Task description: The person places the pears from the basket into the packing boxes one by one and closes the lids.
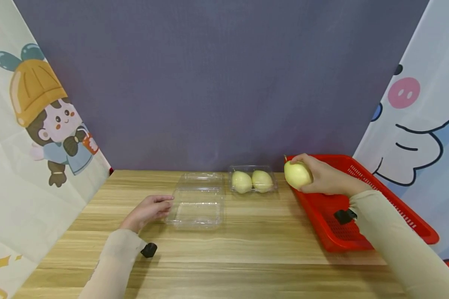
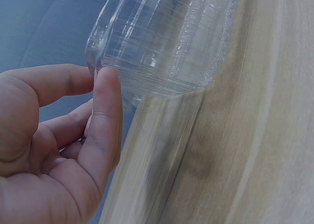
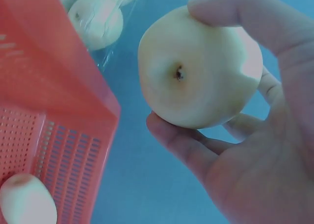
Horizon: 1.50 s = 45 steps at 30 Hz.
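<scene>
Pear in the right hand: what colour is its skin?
Pale greenish yellow; the pear shows best in the head view.

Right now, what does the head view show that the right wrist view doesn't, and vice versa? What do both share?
Head only: the left hand pinching the open box, and cartoons.
Right wrist only: the dimpled end of the held pear, and a loose pear in the basket.
Both: the right hand, held pear, basket and packed pears.

Head cam sits well back, looking forward and down over the counter (image 1: 224, 257). Wrist cams are super close, facing along the left fingers (image 2: 106, 101) and right fingers (image 3: 184, 145). Head and left wrist both catch the clear box (image 1: 198, 207); head and right wrist, the held pear (image 1: 297, 174) and red basket (image 1: 340, 246).
</scene>
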Each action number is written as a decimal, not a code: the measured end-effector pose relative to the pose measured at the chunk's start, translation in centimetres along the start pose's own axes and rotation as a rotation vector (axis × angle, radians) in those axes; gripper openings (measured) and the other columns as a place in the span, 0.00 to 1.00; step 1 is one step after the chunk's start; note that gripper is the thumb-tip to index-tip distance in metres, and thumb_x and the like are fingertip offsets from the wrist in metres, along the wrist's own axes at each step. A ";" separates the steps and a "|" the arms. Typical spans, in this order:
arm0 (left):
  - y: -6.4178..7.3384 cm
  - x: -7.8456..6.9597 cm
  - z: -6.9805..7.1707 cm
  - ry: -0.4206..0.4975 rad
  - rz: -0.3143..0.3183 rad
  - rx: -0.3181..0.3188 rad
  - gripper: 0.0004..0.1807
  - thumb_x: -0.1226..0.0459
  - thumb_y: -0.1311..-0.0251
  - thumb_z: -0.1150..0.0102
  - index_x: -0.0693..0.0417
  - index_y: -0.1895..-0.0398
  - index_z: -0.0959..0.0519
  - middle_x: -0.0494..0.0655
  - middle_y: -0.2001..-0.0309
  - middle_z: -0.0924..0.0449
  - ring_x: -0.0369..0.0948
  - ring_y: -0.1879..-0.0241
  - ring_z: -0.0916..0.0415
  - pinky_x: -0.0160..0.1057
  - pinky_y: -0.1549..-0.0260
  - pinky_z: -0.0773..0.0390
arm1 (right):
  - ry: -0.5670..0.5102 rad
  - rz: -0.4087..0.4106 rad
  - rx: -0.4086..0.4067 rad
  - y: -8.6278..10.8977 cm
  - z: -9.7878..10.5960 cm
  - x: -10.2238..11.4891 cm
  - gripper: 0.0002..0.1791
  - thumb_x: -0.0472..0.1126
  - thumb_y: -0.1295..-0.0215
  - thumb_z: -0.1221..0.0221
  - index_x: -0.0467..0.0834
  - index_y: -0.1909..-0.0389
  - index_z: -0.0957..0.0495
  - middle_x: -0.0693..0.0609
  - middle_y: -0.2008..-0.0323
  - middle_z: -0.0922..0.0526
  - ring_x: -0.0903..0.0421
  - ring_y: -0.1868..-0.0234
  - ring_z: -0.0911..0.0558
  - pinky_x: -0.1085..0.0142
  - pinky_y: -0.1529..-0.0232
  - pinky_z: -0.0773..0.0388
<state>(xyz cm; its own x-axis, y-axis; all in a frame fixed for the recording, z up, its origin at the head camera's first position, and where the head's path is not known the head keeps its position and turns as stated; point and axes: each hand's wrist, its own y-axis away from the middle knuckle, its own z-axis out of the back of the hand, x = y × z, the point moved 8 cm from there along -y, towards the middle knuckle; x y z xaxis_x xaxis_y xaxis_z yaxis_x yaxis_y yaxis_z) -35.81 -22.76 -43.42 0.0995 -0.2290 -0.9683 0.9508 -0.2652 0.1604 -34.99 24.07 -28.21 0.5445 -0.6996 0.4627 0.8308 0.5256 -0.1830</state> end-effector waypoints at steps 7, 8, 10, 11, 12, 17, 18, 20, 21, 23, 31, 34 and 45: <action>0.0 0.1 0.0 0.002 0.005 -0.002 0.27 0.67 0.25 0.50 0.78 0.31 0.39 0.60 0.51 0.23 0.43 0.55 0.22 0.34 0.57 0.17 | -0.026 0.056 0.012 -0.8 -1.0 1.2 0.36 0.32 0.49 0.28 0.45 0.39 0.33 0.47 0.46 0.27 0.49 0.54 0.25 0.56 0.57 0.21; 0.0 0.1 0.1 0.003 0.006 -0.003 0.28 0.66 0.25 0.50 0.77 0.30 0.39 0.60 0.51 0.23 0.43 0.55 0.22 0.34 0.57 0.17 | -0.029 0.060 0.014 -0.9 -1.1 1.4 0.36 0.31 0.49 0.29 0.45 0.39 0.33 0.47 0.46 0.27 0.49 0.54 0.25 0.56 0.57 0.21; 0.0 0.1 0.1 0.003 0.006 -0.004 0.27 0.66 0.25 0.50 0.77 0.30 0.39 0.60 0.51 0.23 0.43 0.55 0.22 0.34 0.57 0.17 | -0.033 0.070 0.020 -1.1 -1.4 1.7 0.36 0.30 0.50 0.30 0.45 0.39 0.33 0.47 0.46 0.27 0.49 0.54 0.25 0.56 0.57 0.21; 0.0 0.1 0.1 0.003 0.006 -0.005 0.27 0.66 0.25 0.50 0.77 0.31 0.39 0.60 0.50 0.23 0.43 0.55 0.22 0.34 0.57 0.17 | -0.034 0.075 0.023 -1.2 -1.6 1.9 0.37 0.29 0.50 0.30 0.45 0.39 0.33 0.47 0.46 0.27 0.49 0.55 0.25 0.56 0.57 0.21; 0.0 0.1 0.1 0.003 0.008 -0.006 0.27 0.67 0.25 0.50 0.77 0.31 0.39 0.60 0.51 0.23 0.43 0.55 0.22 0.34 0.57 0.18 | -0.034 0.076 0.027 -1.4 -1.8 1.9 0.37 0.29 0.50 0.30 0.45 0.39 0.33 0.47 0.46 0.27 0.49 0.54 0.25 0.56 0.56 0.21; 0.0 0.2 0.1 0.011 0.009 -0.007 0.27 0.67 0.25 0.50 0.78 0.31 0.38 0.59 0.52 0.22 0.42 0.57 0.22 0.33 0.58 0.17 | -0.036 0.081 0.039 -2.1 -2.7 2.5 0.38 0.31 0.51 0.28 0.46 0.38 0.33 0.47 0.44 0.27 0.49 0.52 0.25 0.56 0.55 0.21; 0.0 0.2 0.0 0.016 0.010 -0.009 0.27 0.67 0.25 0.50 0.78 0.31 0.38 0.59 0.52 0.22 0.42 0.57 0.22 0.33 0.59 0.17 | -0.035 0.086 0.039 -2.3 -2.9 2.6 0.38 0.31 0.51 0.28 0.46 0.38 0.33 0.47 0.44 0.27 0.49 0.52 0.25 0.56 0.54 0.21; 0.0 0.2 0.0 0.021 0.006 -0.006 0.27 0.68 0.25 0.50 0.78 0.31 0.39 0.59 0.52 0.23 0.41 0.57 0.22 0.33 0.59 0.18 | -0.037 0.099 0.041 -2.7 -3.3 3.0 0.39 0.31 0.52 0.27 0.45 0.38 0.33 0.47 0.44 0.27 0.49 0.51 0.25 0.55 0.54 0.22; 0.0 0.2 0.0 0.022 0.003 -0.003 0.27 0.68 0.25 0.50 0.79 0.31 0.39 0.59 0.52 0.23 0.41 0.57 0.22 0.33 0.59 0.18 | -0.040 0.108 0.043 -2.8 -3.4 3.2 0.39 0.31 0.53 0.27 0.45 0.38 0.33 0.47 0.43 0.27 0.49 0.51 0.25 0.55 0.53 0.22; 0.0 0.2 0.0 0.022 0.003 -0.005 0.27 0.68 0.25 0.51 0.78 0.31 0.39 0.59 0.51 0.23 0.41 0.57 0.22 0.32 0.59 0.18 | -0.048 0.118 0.050 -3.1 -3.8 3.6 0.40 0.31 0.53 0.27 0.45 0.38 0.33 0.47 0.43 0.28 0.48 0.50 0.26 0.55 0.52 0.22; -0.1 0.0 -0.1 0.014 -0.017 -0.005 0.27 0.68 0.26 0.49 0.79 0.31 0.38 0.59 0.52 0.22 0.41 0.57 0.22 0.34 0.57 0.17 | -0.056 0.166 0.070 -4.4 -5.6 4.9 0.40 0.32 0.52 0.27 0.45 0.37 0.33 0.46 0.41 0.28 0.49 0.48 0.24 0.56 0.53 0.20; 0.0 0.0 -0.1 0.008 -0.018 -0.003 0.27 0.68 0.26 0.50 0.79 0.31 0.39 0.60 0.51 0.23 0.42 0.56 0.22 0.34 0.57 0.17 | -0.050 0.195 0.078 -4.9 -6.3 5.6 0.40 0.33 0.53 0.27 0.44 0.37 0.33 0.46 0.41 0.27 0.49 0.49 0.23 0.55 0.53 0.20; 0.1 -0.1 -0.2 0.011 -0.015 -0.002 0.27 0.68 0.25 0.50 0.79 0.31 0.39 0.57 0.52 0.22 0.41 0.57 0.22 0.35 0.57 0.17 | -0.077 0.256 0.110 -6.5 -8.9 8.4 0.39 0.34 0.53 0.28 0.43 0.37 0.33 0.47 0.40 0.28 0.50 0.46 0.25 0.56 0.52 0.20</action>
<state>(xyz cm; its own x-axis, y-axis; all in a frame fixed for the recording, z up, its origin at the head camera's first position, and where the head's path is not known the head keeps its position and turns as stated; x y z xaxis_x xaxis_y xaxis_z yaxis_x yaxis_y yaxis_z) -35.67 -22.56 -43.39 0.0887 -0.2144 -0.9727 0.9529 -0.2662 0.1455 -34.77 10.47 -30.88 0.7209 -0.5011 0.4787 0.6479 0.7326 -0.2086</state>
